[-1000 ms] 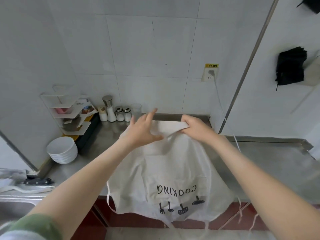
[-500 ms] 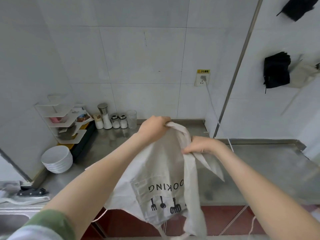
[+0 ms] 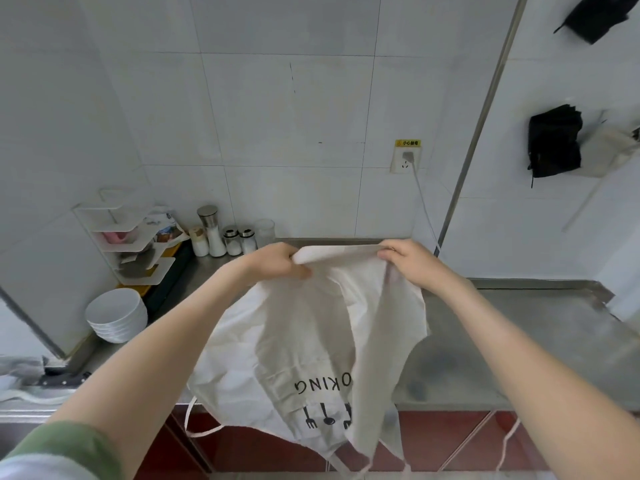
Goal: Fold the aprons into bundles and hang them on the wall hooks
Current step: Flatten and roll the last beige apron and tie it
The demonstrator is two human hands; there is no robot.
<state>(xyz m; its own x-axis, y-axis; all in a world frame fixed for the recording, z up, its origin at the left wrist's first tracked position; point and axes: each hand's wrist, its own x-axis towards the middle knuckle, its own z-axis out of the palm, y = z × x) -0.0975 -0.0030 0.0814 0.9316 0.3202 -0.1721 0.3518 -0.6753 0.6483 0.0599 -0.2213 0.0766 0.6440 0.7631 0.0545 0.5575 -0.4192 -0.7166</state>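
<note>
Over the long stainless-steel counter (image 3: 519, 341), held up in the air: cream cotton apron (image 3: 304, 341) printed with black lettering and small utensil shapes. Pinched at one end of its straight top hem by the left hand (image 3: 277, 263), fingers curled tight round the cloth. Gripped at the other end by the right hand (image 3: 412, 261), fingers likewise closed on the fabric. Hem stretched taut between the two fists. Hanging body creased lengthwise, right side folded in over the print, with only part of the word legible. Lower edge and thin cream ties dangling past the counter's front, before the dark red cabinet front (image 3: 433, 438).

High on the white wall to the right: folded black cloth bundle (image 3: 554, 143), and just beside it a folded cream cloth bundle (image 3: 606, 150); touching or merely overlapping, cannot tell. Second black bundle (image 3: 599, 15) in the top corner, partly cut off.

At the back of the counter, against the tiles: row of small metal-capped shakers (image 3: 221, 233), with a clear drinking glass (image 3: 265, 232) next to them. Further left, white tiered corner rack (image 3: 128, 237), with a stack of white bowls (image 3: 116, 315) in front. On the tiles, white wall socket (image 3: 405, 159) under a yellow label, plugged in.
</note>
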